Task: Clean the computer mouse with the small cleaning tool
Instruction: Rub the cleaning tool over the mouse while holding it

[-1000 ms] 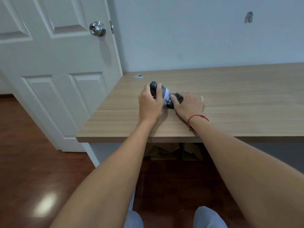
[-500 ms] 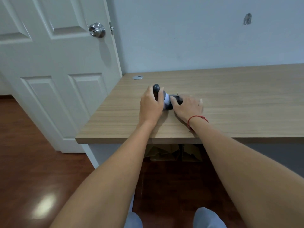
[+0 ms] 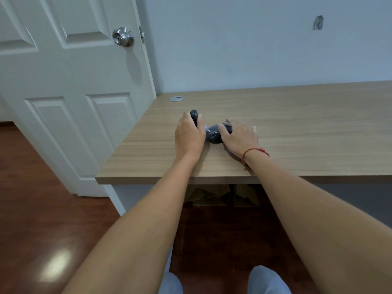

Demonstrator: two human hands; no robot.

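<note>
Two hands on the desk (image 3: 307, 115): right hand (image 3: 239, 139) clasps the computer mouse (image 3: 214, 135) mid-desk, thumb and forefinger round it; left hand (image 3: 188, 135), just leftward, fist wrapped round the small cleaning tool (image 3: 194, 114), pale tip touching the mouse's left flank.

A white panelled door (image 3: 70, 98) with a silver knob (image 3: 123, 36) fills the upper left. A pale blue-grey wall (image 3: 244, 45) spans the top, with a dark mark (image 3: 318, 22) at upper right. A light wooden desk (image 3: 307, 124) crosses the centre. A glossy reddish-brown floor (image 3: 31, 209) lies at lower left.
</note>
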